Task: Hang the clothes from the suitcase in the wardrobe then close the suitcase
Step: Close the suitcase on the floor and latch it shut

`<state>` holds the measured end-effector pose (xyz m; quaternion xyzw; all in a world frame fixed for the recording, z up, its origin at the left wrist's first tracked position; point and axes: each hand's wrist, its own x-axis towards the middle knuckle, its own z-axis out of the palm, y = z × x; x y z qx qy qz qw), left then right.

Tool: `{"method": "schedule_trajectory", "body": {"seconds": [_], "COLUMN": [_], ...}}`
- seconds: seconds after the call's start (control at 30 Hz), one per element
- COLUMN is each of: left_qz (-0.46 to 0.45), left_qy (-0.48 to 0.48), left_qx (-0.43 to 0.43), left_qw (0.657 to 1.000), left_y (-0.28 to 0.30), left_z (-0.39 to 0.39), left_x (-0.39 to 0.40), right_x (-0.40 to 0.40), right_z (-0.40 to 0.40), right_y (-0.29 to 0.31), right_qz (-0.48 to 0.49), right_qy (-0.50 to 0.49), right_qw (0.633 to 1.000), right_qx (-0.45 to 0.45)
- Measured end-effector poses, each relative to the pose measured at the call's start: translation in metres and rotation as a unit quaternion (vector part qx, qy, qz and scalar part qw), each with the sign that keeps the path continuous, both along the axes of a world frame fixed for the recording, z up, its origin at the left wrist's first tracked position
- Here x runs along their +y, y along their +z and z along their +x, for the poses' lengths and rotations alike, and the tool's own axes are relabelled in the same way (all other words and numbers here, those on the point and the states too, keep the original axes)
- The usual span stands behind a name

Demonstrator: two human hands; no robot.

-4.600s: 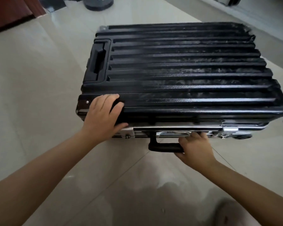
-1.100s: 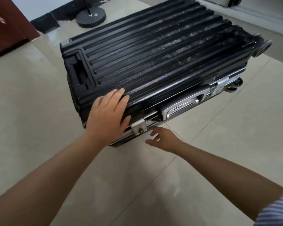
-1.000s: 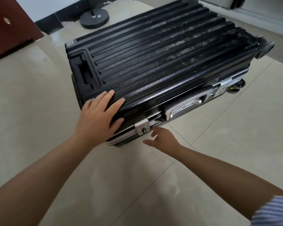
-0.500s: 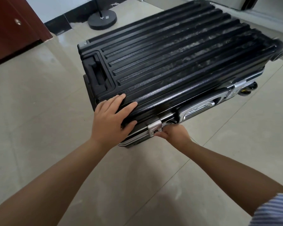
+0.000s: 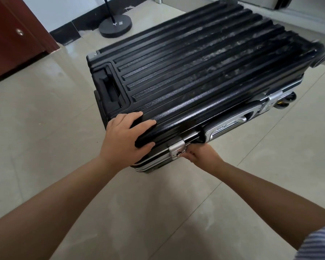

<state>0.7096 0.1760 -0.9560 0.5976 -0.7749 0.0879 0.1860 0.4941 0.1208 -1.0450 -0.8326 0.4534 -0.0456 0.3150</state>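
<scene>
Your black ribbed hard-shell suitcase (image 5: 204, 72) lies flat and shut on the glossy beige tiled floor (image 5: 36, 137), filling the middle and the 1 o'clock part of the view; your left hand (image 5: 124, 137) rests on its near corner at about 7 o'clock of the lid, fingers (image 5: 133, 117) straight across the top and thumb wrapped down over the edge, pressing rather than clutching; your right hand (image 5: 199, 154) sits just at 3 o'clock of the left, its fingers curled against the small silver metal latch (image 5: 176, 150) on the front rim, pinching it; the silver combination lock panel (image 5: 227, 124) lies further along the same rim toward 2 o'clock; a second silver clasp (image 5: 274, 99) sits near the wheel (image 5: 287, 100); a round black stand base (image 5: 115, 27) stands at 11 o'clock beyond the case; a dark red wooden door (image 5: 9, 34) occupies 10 o'clock.
</scene>
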Motion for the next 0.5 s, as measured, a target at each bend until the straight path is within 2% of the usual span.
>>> {"method": "schedule_trajectory", "body": {"seconds": [0.13,0.33,0.5], "left_qz": [-0.026,-0.025,-0.026], "left_qy": [0.013,0.005,0.01], "left_qx": [0.007,0.0,-0.02], "left_qw": [1.0,1.0,0.999], "left_y": [-0.005,-0.007,-0.007], "left_z": [-0.004,-0.002,0.0], "left_x": [-0.001,-0.002,-0.003], "right_x": [0.008,0.015,0.011], "right_z": [0.002,0.004,0.004], "right_y": [-0.006,-0.011,-0.003], "right_qz": [-0.034,-0.021,0.024], "right_qy": [-0.045,-0.095,-0.053], "right_qw": [0.998,0.989,0.996], "right_qx": [-0.017,-0.111,-0.061]}}
